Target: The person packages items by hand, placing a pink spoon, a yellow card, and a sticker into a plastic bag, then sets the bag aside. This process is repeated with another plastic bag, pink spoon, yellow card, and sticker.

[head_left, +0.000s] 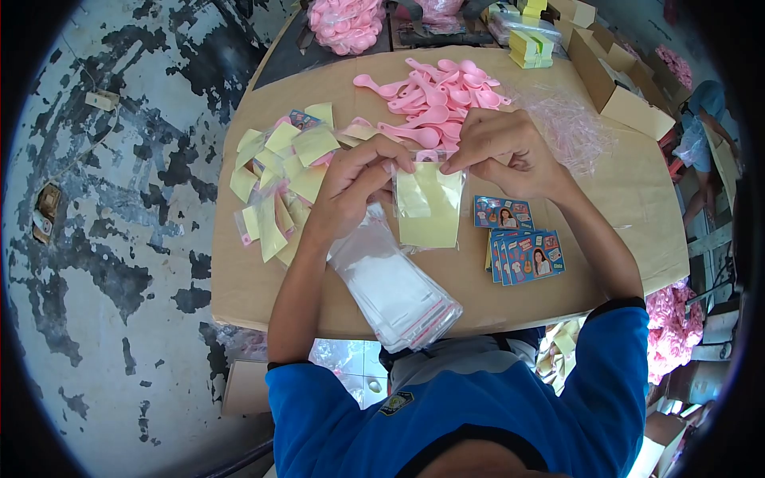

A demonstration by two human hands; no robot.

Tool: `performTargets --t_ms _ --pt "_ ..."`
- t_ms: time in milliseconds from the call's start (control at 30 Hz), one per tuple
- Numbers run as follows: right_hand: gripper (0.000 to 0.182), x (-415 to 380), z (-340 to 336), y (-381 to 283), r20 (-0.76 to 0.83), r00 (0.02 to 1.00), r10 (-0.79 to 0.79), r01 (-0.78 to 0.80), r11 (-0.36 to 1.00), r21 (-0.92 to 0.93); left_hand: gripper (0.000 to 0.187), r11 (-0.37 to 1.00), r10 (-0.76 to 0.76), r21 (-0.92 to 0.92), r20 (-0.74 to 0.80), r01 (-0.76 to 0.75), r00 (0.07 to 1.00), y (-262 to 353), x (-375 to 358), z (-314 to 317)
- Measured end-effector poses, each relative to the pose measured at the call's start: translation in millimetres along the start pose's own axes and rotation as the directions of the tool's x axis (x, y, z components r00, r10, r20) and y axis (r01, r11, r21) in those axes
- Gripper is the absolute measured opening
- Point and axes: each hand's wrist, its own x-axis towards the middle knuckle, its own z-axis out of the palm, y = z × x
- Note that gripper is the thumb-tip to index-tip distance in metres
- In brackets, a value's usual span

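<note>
Between my hands is a clear plastic bag (429,209) with a pale yellow card inside and a bit of pink at its top. My left hand (356,179) pinches its upper left corner. The upper right corner is pinched by my right hand (510,151), fingers curled. Below my left hand lies a stack of clear bags (394,287). Printed blue cards (526,255) lie near my right forearm. Beyond the hands is a heap of pink spoons (430,97). Left of my left hand, filled packets (279,159) with yellow cards are piled up.
Thin clear plastic strips (562,127) lie on the brown table cover (637,215) at right. Cardboard boxes (617,80) and a yellow card stack (530,49) stand at the back right. A bag of pink items (347,24) sits at the back. Another person (705,135) is at far right.
</note>
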Motion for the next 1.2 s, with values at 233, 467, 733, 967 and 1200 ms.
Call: performTargets --t_ms 233,467,733,967,1200 --pt "0.028 2 1 -3 0.003 1.000 -0.024 0.024 0.993 -0.117 0.010 0.998 0.054 0.021 -0.016 -0.054 0.998 -10 3 -2" --pt "0.025 8 10 -18 -0.066 0.949 0.309 -0.313 0.948 -0.057 0.031 0.999 -0.013 0.046 -0.036 0.014 0.999 -6 5 -5" --pt "0.030 -9 49 -25 0.424 0.740 0.522 -0.509 0.847 -0.153 0.028 0.972 0.121 0.234 -0.401 -0.026 0.908 15 4 -69" --pt "0.033 -15 83 -36 0.568 0.570 0.593 -0.584 0.779 -0.228 0.026 0.601 0.299 0.780 -0.425 0.177 0.854 22 -19 -103" --pt "0.024 -22 83 -26 0.600 0.617 0.510 -0.587 0.805 -0.080 0.022 0.860 -0.211 0.502 0.197 0.086 0.957 40 -108 13"
